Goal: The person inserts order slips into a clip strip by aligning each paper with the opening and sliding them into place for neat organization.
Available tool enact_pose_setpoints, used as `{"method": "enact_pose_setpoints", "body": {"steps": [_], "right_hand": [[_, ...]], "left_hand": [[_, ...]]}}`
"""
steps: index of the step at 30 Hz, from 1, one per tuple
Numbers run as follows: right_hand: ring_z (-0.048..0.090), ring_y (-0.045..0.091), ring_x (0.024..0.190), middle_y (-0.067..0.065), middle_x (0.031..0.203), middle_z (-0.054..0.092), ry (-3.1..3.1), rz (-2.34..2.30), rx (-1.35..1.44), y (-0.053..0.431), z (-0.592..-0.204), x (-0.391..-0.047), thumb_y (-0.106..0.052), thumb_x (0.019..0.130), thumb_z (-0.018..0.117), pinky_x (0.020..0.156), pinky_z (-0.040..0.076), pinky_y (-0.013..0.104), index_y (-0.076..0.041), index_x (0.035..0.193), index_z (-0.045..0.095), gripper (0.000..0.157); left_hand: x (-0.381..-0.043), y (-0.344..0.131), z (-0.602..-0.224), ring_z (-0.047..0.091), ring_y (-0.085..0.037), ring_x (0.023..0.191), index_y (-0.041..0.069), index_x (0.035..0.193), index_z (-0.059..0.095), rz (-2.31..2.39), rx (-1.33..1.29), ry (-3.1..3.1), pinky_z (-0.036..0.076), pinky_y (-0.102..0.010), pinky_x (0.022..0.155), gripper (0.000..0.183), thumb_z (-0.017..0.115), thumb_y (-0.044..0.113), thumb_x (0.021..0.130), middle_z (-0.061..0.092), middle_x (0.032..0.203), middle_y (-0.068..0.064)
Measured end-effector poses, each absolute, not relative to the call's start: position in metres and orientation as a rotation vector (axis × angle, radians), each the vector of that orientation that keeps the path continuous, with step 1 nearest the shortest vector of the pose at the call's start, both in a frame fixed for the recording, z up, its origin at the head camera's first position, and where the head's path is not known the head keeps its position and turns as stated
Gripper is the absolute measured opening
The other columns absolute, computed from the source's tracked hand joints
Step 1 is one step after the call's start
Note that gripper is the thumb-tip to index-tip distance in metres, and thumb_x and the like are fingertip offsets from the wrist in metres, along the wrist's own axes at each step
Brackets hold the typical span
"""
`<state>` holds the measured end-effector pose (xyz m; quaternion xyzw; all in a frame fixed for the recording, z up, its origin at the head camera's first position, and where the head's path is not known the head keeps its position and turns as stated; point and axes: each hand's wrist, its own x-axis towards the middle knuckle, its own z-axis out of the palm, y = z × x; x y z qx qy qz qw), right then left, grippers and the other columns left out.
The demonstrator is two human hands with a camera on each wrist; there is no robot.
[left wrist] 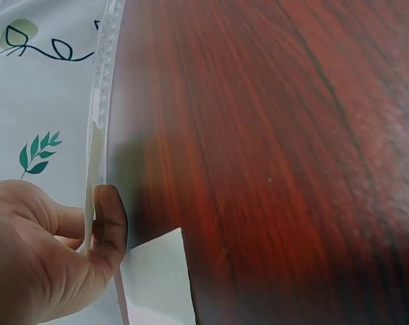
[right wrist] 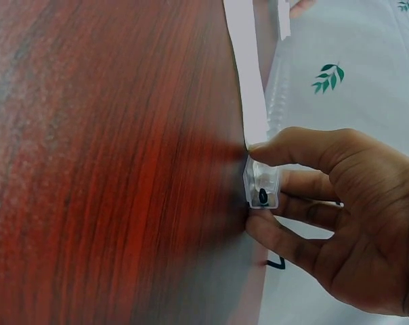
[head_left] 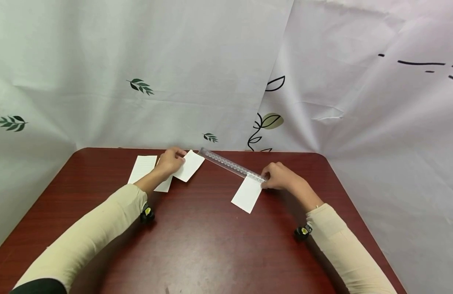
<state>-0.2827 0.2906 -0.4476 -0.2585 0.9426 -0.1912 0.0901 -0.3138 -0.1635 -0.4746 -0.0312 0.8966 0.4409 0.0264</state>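
Note:
A clear plastic ruler (head_left: 230, 164) slants across the back of the table, its left end farther away. My right hand (head_left: 281, 176) grips its near right end; in the right wrist view the thumb and fingers are around that clear end (right wrist: 262, 186). A white paper slip (head_left: 247, 194) meets the ruler there, right at the fingertips. With thumb and fingers my left hand (head_left: 171, 161) pinches another white paper piece (head_left: 189, 166), whose right corner is close to the ruler's far end. In the left wrist view this paper (left wrist: 94, 169) is seen nearly edge-on.
Two more white slips lie near the left hand: one paper slip (head_left: 143, 166) to its left, another slip (head_left: 164, 186) partly hidden below it. The dark red table (head_left: 204, 241) ends at a pale curtain (head_left: 197, 73) with leaf prints.

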Motion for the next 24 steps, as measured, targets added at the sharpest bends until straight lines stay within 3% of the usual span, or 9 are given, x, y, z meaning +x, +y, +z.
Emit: {"method": "enact_pose_setpoints", "body": {"steps": [4, 9, 24], "right_hand": [[0.063, 0.019, 0.080, 0.004, 0.090, 0.078, 2.789, -0.557, -0.741, 0.283, -0.430, -0.271, -0.020, 0.082, 0.086, 0.075, 0.055, 0.035, -0.006, 0.101, 0.084, 0.023], [0.063, 0.018, 0.082, 0.004, 0.092, 0.079, 2.804, -0.533, -0.678, 0.272, -0.413, -0.255, -0.014, 0.082, 0.085, 0.079, 0.056, 0.035, -0.003, 0.102, 0.084, 0.022], [0.059, 0.015, 0.080, 0.000, 0.087, 0.075, 2.825, -0.492, -0.674, 0.267, -0.408, -0.251, -0.014, 0.082, 0.086, 0.076, 0.052, 0.031, -0.006, 0.100, 0.084, 0.019]], "left_hand": [[-0.327, -0.162, -0.486, 0.069, -0.028, 0.111, 0.014, 0.132, 0.076, 1.333, -0.101, 2.786, 0.055, -0.038, 0.090, 0.029, 0.067, 0.014, 0.105, 0.076, 0.121, -0.012], [-0.340, -0.159, -0.494, 0.069, -0.035, 0.115, 0.012, 0.135, 0.075, 1.317, -0.066, 2.784, 0.056, -0.043, 0.094, 0.030, 0.066, 0.015, 0.106, 0.075, 0.124, -0.016], [-0.341, -0.145, -0.490, 0.067, -0.037, 0.121, 0.007, 0.132, 0.075, 1.308, -0.079, 2.777, 0.056, -0.049, 0.103, 0.029, 0.065, 0.016, 0.105, 0.074, 0.128, -0.019]]}}
